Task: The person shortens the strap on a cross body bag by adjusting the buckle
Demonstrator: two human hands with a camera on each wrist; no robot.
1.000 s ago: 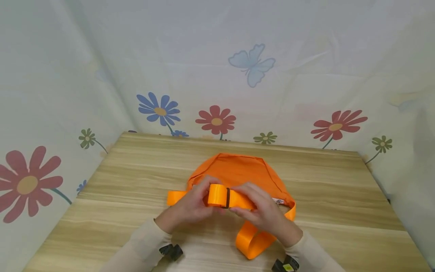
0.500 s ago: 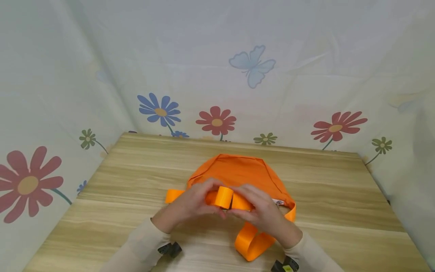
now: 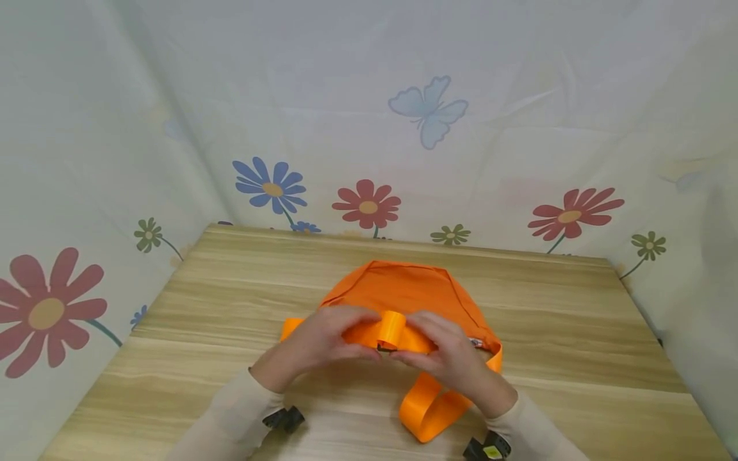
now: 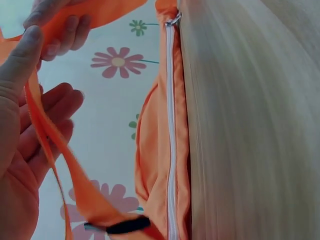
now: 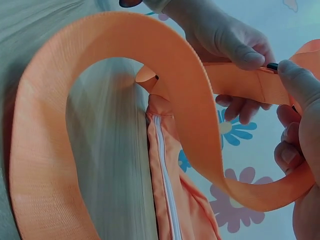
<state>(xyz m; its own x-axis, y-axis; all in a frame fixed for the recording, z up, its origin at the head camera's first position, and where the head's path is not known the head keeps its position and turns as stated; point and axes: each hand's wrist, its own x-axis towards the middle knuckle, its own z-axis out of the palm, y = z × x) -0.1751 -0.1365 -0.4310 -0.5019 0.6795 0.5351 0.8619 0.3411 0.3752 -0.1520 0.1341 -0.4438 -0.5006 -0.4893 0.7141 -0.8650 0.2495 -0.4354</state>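
Note:
An orange waist bag [image 3: 403, 288] lies on the table behind my hands, its white zipper [image 4: 172, 125] running along the near edge. My left hand [image 3: 325, 336] pinches the orange webbing strap [image 5: 240, 82] between thumb and fingers. From the other side, my right hand [image 3: 455, 355] pinches the same strap beside a black slider buckle [image 3: 386, 349]. A short strap loop [image 3: 392, 328] stands up between both sets of fingertips, the slider showing edge-on beneath it. In the right wrist view the thumbs almost meet at the slider. A second black fitting [image 4: 125, 226] sits lower on the strap.
A long bend of strap [image 3: 423, 416] hangs below my right hand. The wood-grain table [image 3: 242, 275] extends to both sides, backed by a white curtain [image 3: 323, 96] with printed flowers. A metal zipper pull [image 3: 475, 342] is at the bag's right end.
The strap loop and slider have turned between my fingers and shifted slightly right. The slider's dark frame faced the head camera before. My left fingers have moved right, closer to the right hand.

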